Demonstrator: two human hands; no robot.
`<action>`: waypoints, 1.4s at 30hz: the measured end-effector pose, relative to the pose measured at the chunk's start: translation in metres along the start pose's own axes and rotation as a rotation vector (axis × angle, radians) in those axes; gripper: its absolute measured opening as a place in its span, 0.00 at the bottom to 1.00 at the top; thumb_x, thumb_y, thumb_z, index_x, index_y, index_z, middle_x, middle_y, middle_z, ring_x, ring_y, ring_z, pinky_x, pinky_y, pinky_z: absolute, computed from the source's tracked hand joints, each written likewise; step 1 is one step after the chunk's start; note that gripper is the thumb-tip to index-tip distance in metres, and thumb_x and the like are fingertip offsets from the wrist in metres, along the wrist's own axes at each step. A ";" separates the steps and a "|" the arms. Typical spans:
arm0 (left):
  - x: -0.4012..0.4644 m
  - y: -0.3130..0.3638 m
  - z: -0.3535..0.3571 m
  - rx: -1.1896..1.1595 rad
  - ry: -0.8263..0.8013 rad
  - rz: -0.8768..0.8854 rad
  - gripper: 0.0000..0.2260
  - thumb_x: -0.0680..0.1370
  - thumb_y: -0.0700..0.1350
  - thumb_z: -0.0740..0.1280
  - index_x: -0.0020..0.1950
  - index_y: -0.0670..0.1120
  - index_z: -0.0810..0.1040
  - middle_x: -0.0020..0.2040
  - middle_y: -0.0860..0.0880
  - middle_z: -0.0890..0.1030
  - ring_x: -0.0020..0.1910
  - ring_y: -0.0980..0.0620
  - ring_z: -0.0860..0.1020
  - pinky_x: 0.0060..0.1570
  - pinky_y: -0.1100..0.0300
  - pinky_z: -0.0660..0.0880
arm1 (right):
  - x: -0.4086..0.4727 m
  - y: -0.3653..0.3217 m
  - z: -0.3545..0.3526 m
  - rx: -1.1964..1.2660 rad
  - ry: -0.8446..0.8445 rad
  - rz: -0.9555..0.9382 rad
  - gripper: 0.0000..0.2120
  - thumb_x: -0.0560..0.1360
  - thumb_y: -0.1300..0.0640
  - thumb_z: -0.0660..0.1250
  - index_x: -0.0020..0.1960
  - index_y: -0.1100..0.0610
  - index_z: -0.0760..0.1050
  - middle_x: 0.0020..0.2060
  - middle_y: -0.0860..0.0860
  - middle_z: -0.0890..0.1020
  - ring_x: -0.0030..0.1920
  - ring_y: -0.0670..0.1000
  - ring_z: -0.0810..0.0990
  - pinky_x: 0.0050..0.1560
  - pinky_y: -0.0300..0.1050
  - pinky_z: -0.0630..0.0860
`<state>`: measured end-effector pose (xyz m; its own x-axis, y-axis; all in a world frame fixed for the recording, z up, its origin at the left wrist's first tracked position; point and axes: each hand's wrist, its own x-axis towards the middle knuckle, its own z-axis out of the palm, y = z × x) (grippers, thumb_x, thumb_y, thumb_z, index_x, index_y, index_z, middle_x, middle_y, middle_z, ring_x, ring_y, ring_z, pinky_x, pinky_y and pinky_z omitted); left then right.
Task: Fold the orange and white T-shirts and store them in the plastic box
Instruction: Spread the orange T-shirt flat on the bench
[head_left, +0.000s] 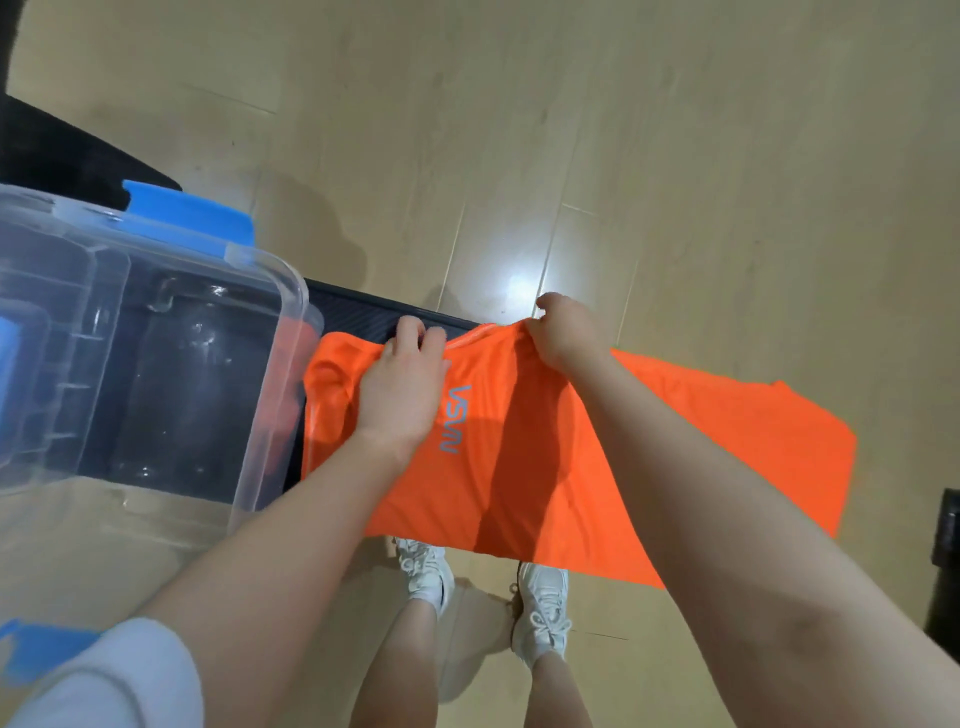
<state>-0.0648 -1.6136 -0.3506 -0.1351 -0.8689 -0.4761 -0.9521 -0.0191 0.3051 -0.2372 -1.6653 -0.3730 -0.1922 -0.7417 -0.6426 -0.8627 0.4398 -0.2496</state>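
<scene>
Both hands grip the orange shirt (519, 467) — left hand (402, 387), right hand (563, 330) pinching its top edge; box (156, 338) at nine o'clock.

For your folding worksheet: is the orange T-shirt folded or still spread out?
Spread, not folded: the orange T-shirt lies open, both hands, left and right, gripping its far edge.
</scene>
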 end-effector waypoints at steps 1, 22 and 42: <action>0.004 0.002 -0.004 0.036 0.000 -0.002 0.11 0.80 0.45 0.58 0.59 0.41 0.70 0.60 0.40 0.70 0.55 0.39 0.74 0.46 0.46 0.71 | 0.006 -0.002 -0.004 0.006 -0.037 -0.005 0.12 0.75 0.59 0.61 0.56 0.58 0.77 0.56 0.58 0.80 0.57 0.60 0.77 0.52 0.47 0.73; -0.054 -0.021 0.065 0.322 0.020 0.210 0.39 0.70 0.64 0.54 0.72 0.38 0.61 0.73 0.38 0.64 0.71 0.42 0.62 0.69 0.52 0.51 | -0.144 0.155 0.087 -0.267 0.211 0.018 0.33 0.74 0.38 0.46 0.75 0.50 0.47 0.75 0.51 0.50 0.75 0.56 0.50 0.71 0.56 0.45; -0.243 0.189 0.256 0.192 -0.409 0.331 0.29 0.78 0.44 0.58 0.76 0.45 0.48 0.78 0.47 0.46 0.77 0.48 0.48 0.74 0.53 0.47 | -0.260 0.405 0.092 0.548 0.135 0.260 0.20 0.78 0.57 0.58 0.69 0.60 0.62 0.71 0.56 0.62 0.63 0.58 0.71 0.58 0.47 0.68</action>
<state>-0.2818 -1.2800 -0.3882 -0.4945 -0.5497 -0.6732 -0.8683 0.3461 0.3552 -0.4932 -1.2479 -0.3741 -0.4518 -0.6172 -0.6441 -0.4213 0.7841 -0.4558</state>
